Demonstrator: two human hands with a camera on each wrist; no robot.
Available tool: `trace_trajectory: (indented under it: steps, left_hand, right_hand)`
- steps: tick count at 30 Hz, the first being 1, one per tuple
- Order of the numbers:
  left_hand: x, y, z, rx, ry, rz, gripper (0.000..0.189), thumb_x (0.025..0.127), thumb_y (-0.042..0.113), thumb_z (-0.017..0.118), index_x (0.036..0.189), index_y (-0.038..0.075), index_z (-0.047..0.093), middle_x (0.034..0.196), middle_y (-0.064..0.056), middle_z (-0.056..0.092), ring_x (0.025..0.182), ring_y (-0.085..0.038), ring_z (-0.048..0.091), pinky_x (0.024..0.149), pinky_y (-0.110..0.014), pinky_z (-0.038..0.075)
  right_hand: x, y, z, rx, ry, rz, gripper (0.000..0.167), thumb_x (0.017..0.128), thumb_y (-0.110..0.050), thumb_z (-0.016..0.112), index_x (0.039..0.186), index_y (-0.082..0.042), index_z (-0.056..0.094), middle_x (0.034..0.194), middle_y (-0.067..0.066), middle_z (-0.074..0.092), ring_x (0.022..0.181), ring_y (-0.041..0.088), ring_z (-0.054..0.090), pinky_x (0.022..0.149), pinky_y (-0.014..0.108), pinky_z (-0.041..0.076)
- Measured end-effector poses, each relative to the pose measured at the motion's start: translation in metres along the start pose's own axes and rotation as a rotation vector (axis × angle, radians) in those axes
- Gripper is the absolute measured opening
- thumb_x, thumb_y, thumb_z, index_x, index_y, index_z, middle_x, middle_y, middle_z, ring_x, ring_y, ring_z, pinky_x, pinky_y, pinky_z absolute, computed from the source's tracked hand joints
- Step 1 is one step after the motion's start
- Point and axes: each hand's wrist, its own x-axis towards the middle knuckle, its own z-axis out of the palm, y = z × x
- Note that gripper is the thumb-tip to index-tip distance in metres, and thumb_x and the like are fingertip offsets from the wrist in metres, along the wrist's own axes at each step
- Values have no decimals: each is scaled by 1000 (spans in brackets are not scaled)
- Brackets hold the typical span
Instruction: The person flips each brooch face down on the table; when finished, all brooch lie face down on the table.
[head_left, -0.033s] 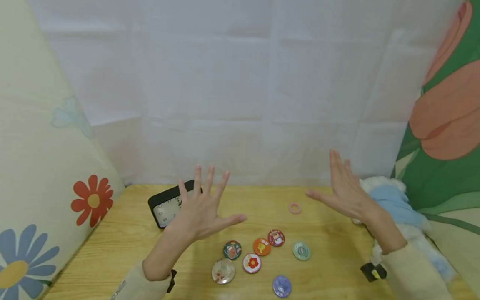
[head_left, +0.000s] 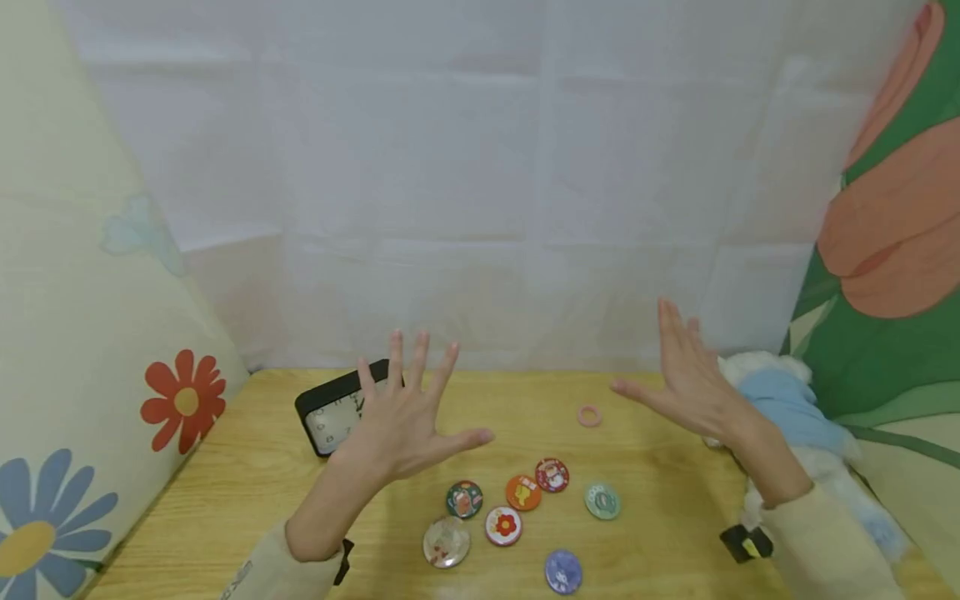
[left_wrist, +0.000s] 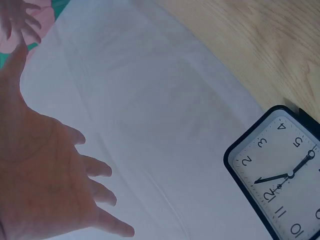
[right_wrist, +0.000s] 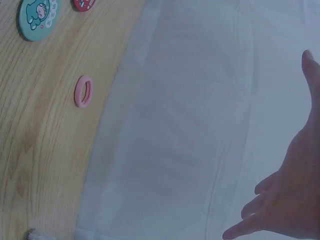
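My left hand [head_left: 393, 429] is held up over the left part of the table with its fingers spread and nothing in it. Behind it stands a black-framed clock [head_left: 333, 421], partly covered by the hand in the head view; its dial [left_wrist: 280, 170] shows in the left wrist view. Across from it, my right hand [head_left: 693, 387] is raised with straight fingers and the thumb held out, also holding nothing. A small pink ring [head_left: 589, 416] lies on the table to the left of that hand. Several round badges, among them a green one [head_left: 602, 501] and an orange one [head_left: 523, 492], lie between the forearms.
A white plush toy in blue clothing [head_left: 783, 400] lies at the right, partly behind the right forearm. White cloth [head_left: 480, 208] hangs along the table's back edge. Flower-patterned fabric [head_left: 75, 333] borders the left side, and green patterned fabric [head_left: 885, 350] the right.
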Motion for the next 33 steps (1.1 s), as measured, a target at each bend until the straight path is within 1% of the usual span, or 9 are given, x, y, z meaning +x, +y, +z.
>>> trace_trajectory:
  steps: [4,7,10,14,17,20,26,29,33]
  left_hand:
    - [2,2,2,-59,-14,33,108,80,84,41,157,22,-3,160,-18,-9,142,-43,-17,105,-77,-1]
    - [-1,-2,8,-201,-25,78,101,87,75,44,157,16,4,160,-21,3,143,-47,-7,108,-73,6]
    - [-8,-8,25,-369,-62,95,89,93,65,47,155,9,18,157,-22,20,143,-48,8,110,-68,18]
    - [-20,-14,59,-482,-162,52,77,95,54,53,149,3,34,149,-22,38,139,-46,27,109,-61,28]
    - [-28,-12,82,-485,-227,44,71,94,46,61,143,-2,40,142,-25,45,133,-46,38,106,-60,36]
    - [-33,-8,95,-488,-243,76,67,93,40,64,138,-6,45,140,-30,44,129,-49,40,102,-60,40]
    - [-39,-8,101,-518,-294,152,70,92,47,63,133,-7,49,145,-35,34,135,-55,26,105,-64,32]
    - [-42,-10,102,-521,-301,155,71,93,46,63,134,-10,48,144,-38,34,133,-59,26,105,-66,31]
    - [-46,-13,107,-500,-266,135,63,92,38,66,130,-11,53,140,-37,40,129,-60,32,103,-66,34]
  right_hand:
    - [-2,2,2,18,12,-23,109,90,-63,54,151,-14,-22,159,10,-21,142,41,-17,108,74,3]
    - [0,1,11,57,45,-79,103,92,-57,56,155,-10,-11,161,17,-11,145,42,-7,111,69,7]
    - [3,-4,30,96,94,-148,94,92,-50,61,155,-3,9,159,23,9,145,43,10,114,63,15]
    - [4,-15,68,122,88,-223,82,89,-45,67,147,2,33,152,24,31,141,42,26,113,59,23]
    - [3,-25,98,144,4,-239,73,90,-43,67,142,2,43,149,22,37,140,41,28,113,58,24]
    - [4,-36,124,170,-95,-252,69,90,-41,68,139,4,47,148,22,40,141,42,27,113,58,25]
    - [2,-59,160,143,-271,-311,74,91,-43,65,140,8,43,146,25,41,141,42,27,112,54,28]
    - [2,-68,171,105,-322,-316,72,92,-45,64,140,5,45,146,22,42,141,39,28,113,52,29]
    - [2,-79,180,53,-364,-318,70,92,-49,62,140,-1,49,147,16,44,140,33,32,112,47,32]
